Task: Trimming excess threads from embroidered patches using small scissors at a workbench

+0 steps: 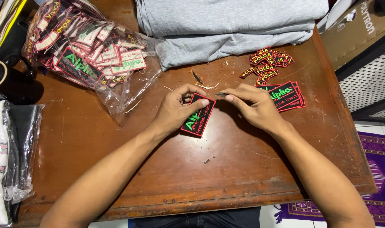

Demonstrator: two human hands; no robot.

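At table centre, the left hand [177, 107] pinches a black rectangular patch [198, 115] with green lettering and red edging between thumb and forefinger, tilted up off the brown wooden table [116, 169]. Just right of it, the right hand [253, 105] grips a small dark blade-like tool [221, 94] with narrow fingers (tip near the patch's top corner and the left fingertip). Likely risks: tool slips, nicks finger or cuts border stitching; the stack of finished patches [287, 96] close by could get knocked.
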